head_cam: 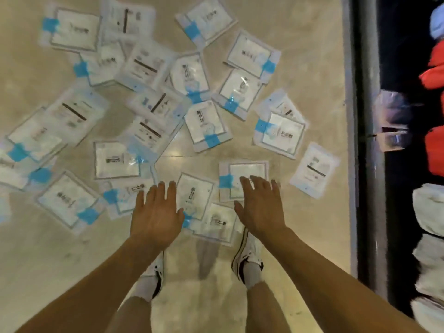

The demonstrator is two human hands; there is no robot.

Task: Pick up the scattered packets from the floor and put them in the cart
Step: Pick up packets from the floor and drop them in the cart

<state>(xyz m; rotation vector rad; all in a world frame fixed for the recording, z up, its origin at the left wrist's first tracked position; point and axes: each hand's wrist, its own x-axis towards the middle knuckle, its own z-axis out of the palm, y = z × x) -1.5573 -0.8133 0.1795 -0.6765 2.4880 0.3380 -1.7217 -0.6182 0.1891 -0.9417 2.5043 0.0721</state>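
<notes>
I read this as the opening of a pick: nothing is lifted yet. From 9 o'clock round to 1 o'clock the packets (72, 116) lie scattered and overlapping on the glossy beige floor (317, 56). They are flat square pouches of white paper under shiny film, many with a blue tab on one edge. Near 6 o'clock the left hand (156, 212) is spread flat with straight fingers and grips nothing. The middle packet (195, 195) lies just to its right. The right hand (260, 207) is equally flat and empty, its fingertips over the blue-taped packet (247, 170); I cannot tell whether they touch it. At 3 o'clock a metal rail (367, 164) borders a dark bay with red and white bundles (434, 150), possibly the cart, though I cannot be sure. I judge the next move needs fingernails under a thin edge, or sliding several together, since the slick film will slip and lies flush.
</notes>
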